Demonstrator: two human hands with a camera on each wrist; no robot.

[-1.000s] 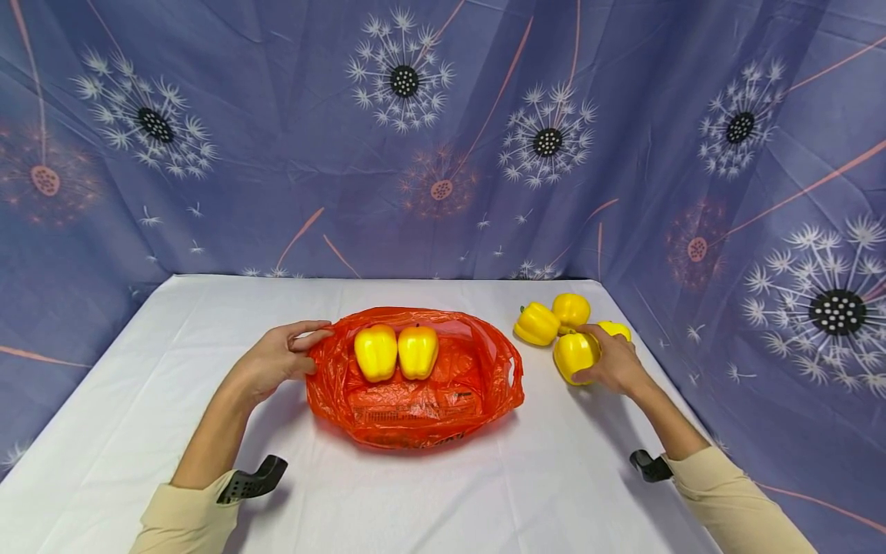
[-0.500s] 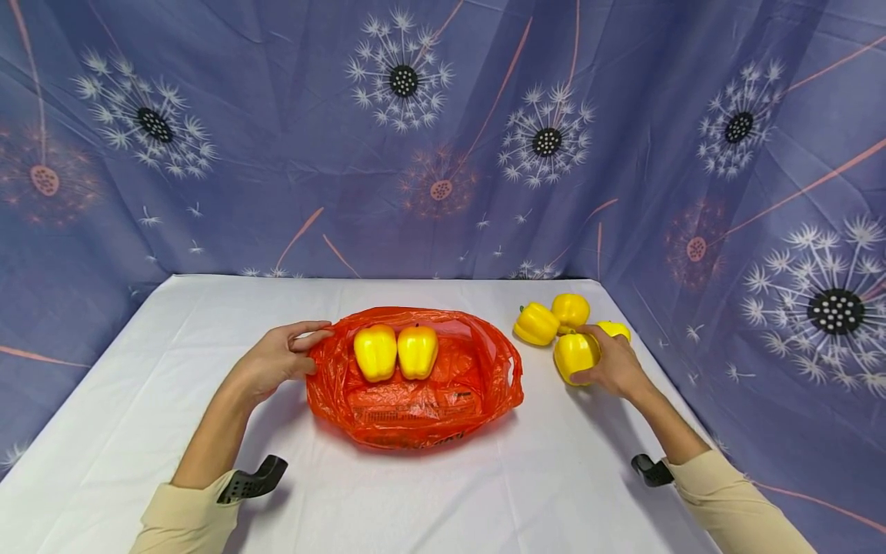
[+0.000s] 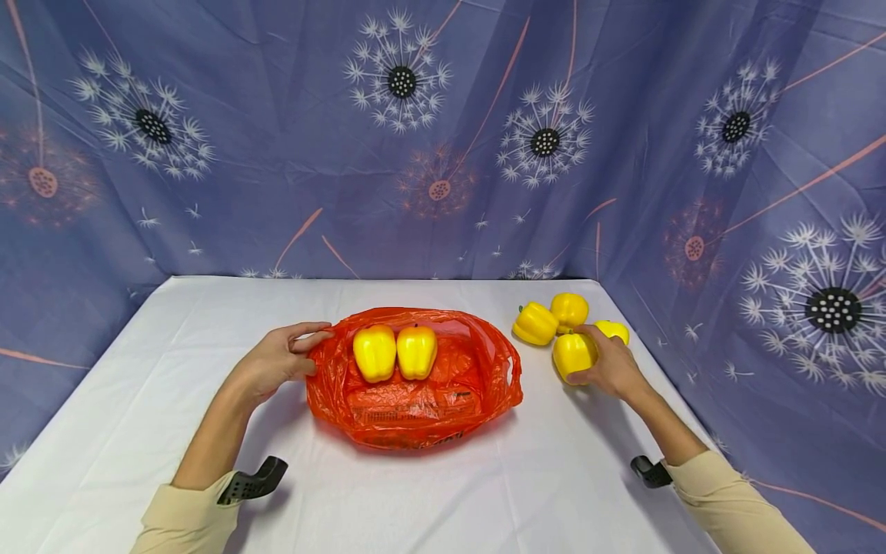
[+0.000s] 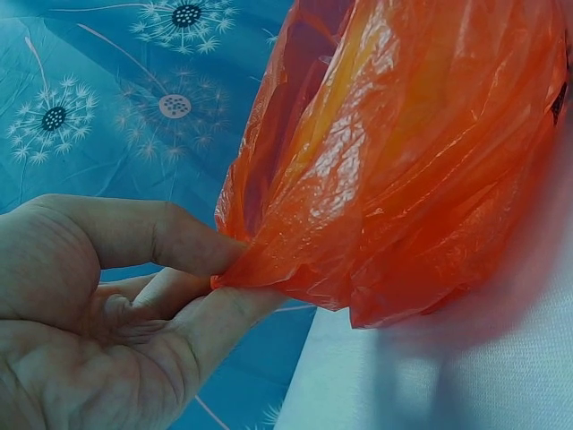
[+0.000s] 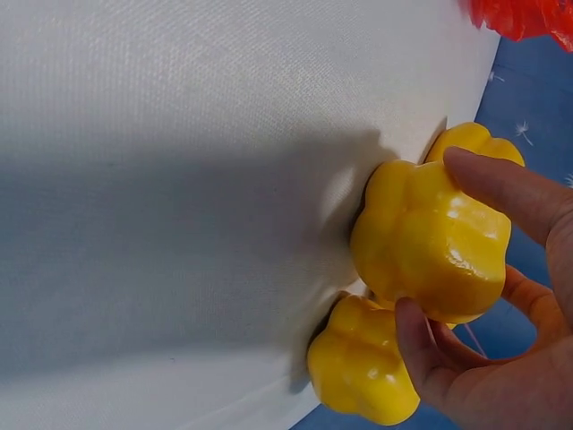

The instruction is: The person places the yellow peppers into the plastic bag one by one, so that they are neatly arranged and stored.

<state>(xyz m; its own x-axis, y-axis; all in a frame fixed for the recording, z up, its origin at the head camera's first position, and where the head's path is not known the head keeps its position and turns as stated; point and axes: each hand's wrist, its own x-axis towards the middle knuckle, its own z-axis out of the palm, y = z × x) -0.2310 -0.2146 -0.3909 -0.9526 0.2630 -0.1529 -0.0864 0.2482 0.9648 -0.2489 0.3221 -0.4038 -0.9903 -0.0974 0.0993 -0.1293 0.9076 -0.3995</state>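
A red plastic bag (image 3: 415,400) lies on the table with its mouth spread wide. Two yellow bell peppers, one of them the left pepper (image 3: 374,354), rest inside it side by side. My left hand (image 3: 277,360) pinches the bag's left edge between thumb and fingers; the left wrist view shows the gathered plastic (image 4: 269,269) in that pinch. On the right, my right hand (image 3: 612,362) holds a yellow bell pepper (image 5: 430,246) with thumb and fingers on its sides. Another pepper (image 5: 363,363) sits close beside it in the right wrist view.
More yellow bell peppers cluster at the table's back right: one on its side (image 3: 535,324), one behind (image 3: 570,311), one past my hand (image 3: 613,331). A white cloth covers the table (image 3: 415,500). A blue dandelion-print curtain (image 3: 277,154) hangs behind and to the right.
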